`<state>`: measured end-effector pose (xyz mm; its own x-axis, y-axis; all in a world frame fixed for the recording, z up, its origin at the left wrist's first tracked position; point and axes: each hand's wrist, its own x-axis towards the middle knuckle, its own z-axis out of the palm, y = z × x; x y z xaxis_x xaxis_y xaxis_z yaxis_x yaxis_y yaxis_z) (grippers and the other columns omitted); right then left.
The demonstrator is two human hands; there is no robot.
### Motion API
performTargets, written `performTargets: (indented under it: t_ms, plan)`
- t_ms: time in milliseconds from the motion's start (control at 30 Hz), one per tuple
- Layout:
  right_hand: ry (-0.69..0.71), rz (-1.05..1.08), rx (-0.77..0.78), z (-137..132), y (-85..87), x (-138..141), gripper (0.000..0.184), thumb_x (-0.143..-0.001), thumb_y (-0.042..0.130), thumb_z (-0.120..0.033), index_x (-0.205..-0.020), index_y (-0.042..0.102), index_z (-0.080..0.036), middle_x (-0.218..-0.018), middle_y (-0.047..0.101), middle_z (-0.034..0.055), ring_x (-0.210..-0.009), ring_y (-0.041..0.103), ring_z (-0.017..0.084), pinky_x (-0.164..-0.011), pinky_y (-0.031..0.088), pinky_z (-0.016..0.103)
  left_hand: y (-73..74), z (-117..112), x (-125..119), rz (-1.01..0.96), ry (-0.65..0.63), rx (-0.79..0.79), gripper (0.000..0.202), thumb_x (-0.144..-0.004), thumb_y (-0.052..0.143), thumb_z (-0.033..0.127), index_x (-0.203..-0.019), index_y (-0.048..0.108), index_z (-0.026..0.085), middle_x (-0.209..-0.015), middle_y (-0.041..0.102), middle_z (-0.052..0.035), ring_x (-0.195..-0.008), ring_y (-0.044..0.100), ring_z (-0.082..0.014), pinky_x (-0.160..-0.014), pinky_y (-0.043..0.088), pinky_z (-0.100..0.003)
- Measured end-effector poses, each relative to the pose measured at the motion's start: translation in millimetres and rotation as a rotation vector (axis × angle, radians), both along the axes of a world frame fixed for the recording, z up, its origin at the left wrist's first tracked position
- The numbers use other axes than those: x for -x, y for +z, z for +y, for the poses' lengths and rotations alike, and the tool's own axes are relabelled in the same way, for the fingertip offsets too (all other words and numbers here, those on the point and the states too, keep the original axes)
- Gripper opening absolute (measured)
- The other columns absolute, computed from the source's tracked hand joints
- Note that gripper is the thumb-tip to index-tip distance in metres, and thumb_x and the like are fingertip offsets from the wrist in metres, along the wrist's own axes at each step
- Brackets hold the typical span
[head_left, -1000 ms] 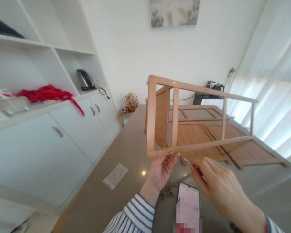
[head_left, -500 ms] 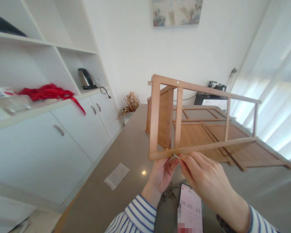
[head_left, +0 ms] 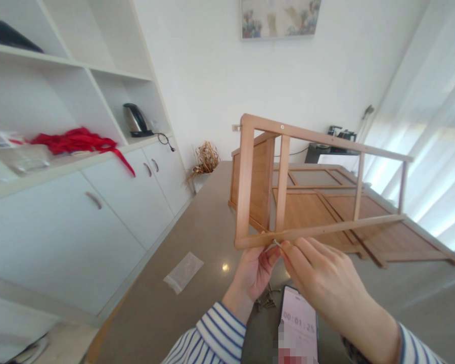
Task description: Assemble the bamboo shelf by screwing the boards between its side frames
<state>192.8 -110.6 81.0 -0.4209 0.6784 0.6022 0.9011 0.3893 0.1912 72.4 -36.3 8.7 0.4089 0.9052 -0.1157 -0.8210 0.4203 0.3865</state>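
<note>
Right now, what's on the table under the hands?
Under the hands lie a phone showing a timer and some dark screws; the right hand covers part of the table.

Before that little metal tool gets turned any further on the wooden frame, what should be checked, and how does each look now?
1. Left hand steadies the wooden frame at its lower rail: ok.
2. Right hand pinches the small metal tool: ok.
3. Tool tip seated in the fitting: cannot tell, fingers hide it.
4. Spare screws on the table: ok.
5. Phone lies right under the hands: not ok.
</note>
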Motion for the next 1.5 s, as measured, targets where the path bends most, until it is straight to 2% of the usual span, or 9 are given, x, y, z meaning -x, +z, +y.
performTargets:
  t_ms: [133,300,467,600,867,1067,1167,1367,1500]
  plan:
    - [-0.037,0.038,-0.024,1,-5.6,5,0.017,-0.092,0.046,-0.015,-0.082,0.06,-0.016,-0.066,0.057,0.0002,-0.058,0.052,0.016,-0.055,0.029,0.029,0.6,0,0,0.029,0.0,0.007,0.01,-0.084,0.056,0.006,-0.079,0.064,0.007,-0.077,0.071,-0.008,-0.068,0.07,-0.0149,-0.059,0.059,-0.02]
    - [-0.153,0.271,0.035,2,-17.8,16,0.027,-0.094,0.039,-0.024,-0.074,0.057,-0.018,-0.057,0.062,0.0009,-0.045,0.054,0.014,-0.046,0.024,0.028,-2.7,0,1,0.031,0.001,0.012,0.007,-0.082,0.059,0.007,-0.084,0.066,0.007,-0.081,0.072,-0.0089,-0.071,0.07,-0.016,-0.06,0.059,-0.02]
    - [-0.237,0.54,0.245,2,-18.3,26,0.026,-0.092,0.041,-0.028,-0.074,0.057,-0.02,-0.054,0.063,0.0003,-0.046,0.058,0.015,-0.045,0.029,0.025,-5.8,0,2,0.033,-0.013,-0.009,0.007,-0.081,0.062,0.009,-0.086,0.066,0.007,-0.082,0.072,-0.0085,-0.072,0.07,-0.0159,-0.064,0.059,-0.021]
    - [-0.217,0.727,0.383,2,-15.9,26,0.024,-0.091,0.043,-0.03,-0.072,0.055,-0.022,-0.057,0.064,-0.0007,-0.048,0.06,0.014,-0.044,0.032,0.022,-6.0,0,2,0.044,0.007,-0.019,0.005,-0.079,0.064,0.009,-0.083,0.066,0.007,-0.081,0.072,-0.008,-0.071,0.07,-0.015,-0.065,0.059,-0.021]
    - [-0.237,0.244,0.166,2,-12.0,20,0.022,-0.09,0.037,-0.021,-0.074,0.052,-0.019,-0.049,0.06,0.0018,-0.04,0.058,0.018,-0.041,0.019,0.027,-6.4,0,1,0.022,0.0,-0.013,0.001,-0.077,0.066,0.008,-0.076,0.066,0.007,-0.075,0.072,-0.0071,-0.068,0.07,-0.0151,-0.06,0.059,-0.02]
    - [-0.227,0.535,0.383,7,-4.7,19,0.024,-0.09,0.039,-0.022,-0.069,0.051,-0.021,-0.052,0.061,0.0008,-0.045,0.059,0.016,-0.043,0.028,0.024,-5.4,-1,0,0.028,0.01,-0.016,0.001,-0.076,0.067,0.008,-0.075,0.066,0.008,-0.074,0.071,-0.0057,-0.069,0.07,-0.0145,-0.064,0.059,-0.021]
    - [-0.233,0.614,0.415,7,-5.8,20,0.023,-0.09,0.039,-0.023,-0.07,0.051,-0.021,-0.054,0.062,0.0001,-0.046,0.059,0.015,-0.045,0.032,0.023,-6.3,-1,0,0.036,0.013,-0.011,0.001,-0.077,0.066,0.008,-0.078,0.067,0.008,-0.077,0.072,-0.0062,-0.069,0.069,-0.0141,-0.066,0.059,-0.021]
    - [-0.207,0.417,0.225,5,-11.8,19,0.019,-0.092,0.037,-0.025,-0.079,0.05,-0.019,-0.053,0.059,0.0,-0.046,0.06,0.017,-0.042,0.03,0.024,-5.7,-2,1,0.041,0.009,-0.023,0.005,-0.078,0.066,0.01,-0.083,0.067,0.007,-0.081,0.073,-0.008,-0.07,0.07,-0.0154,-0.067,0.059,-0.023]
    - [-0.059,0.292,0.123,5,-13.3,16,0.017,-0.095,0.035,-0.021,-0.089,0.051,-0.018,-0.063,0.062,0.0014,-0.055,0.062,0.016,-0.047,0.038,0.025,-3.2,-3,2,0.02,0.003,-0.037,0.003,-0.078,0.066,0.01,-0.077,0.067,0.007,-0.079,0.072,-0.0082,-0.071,0.07,-0.0152,-0.067,0.059,-0.021]
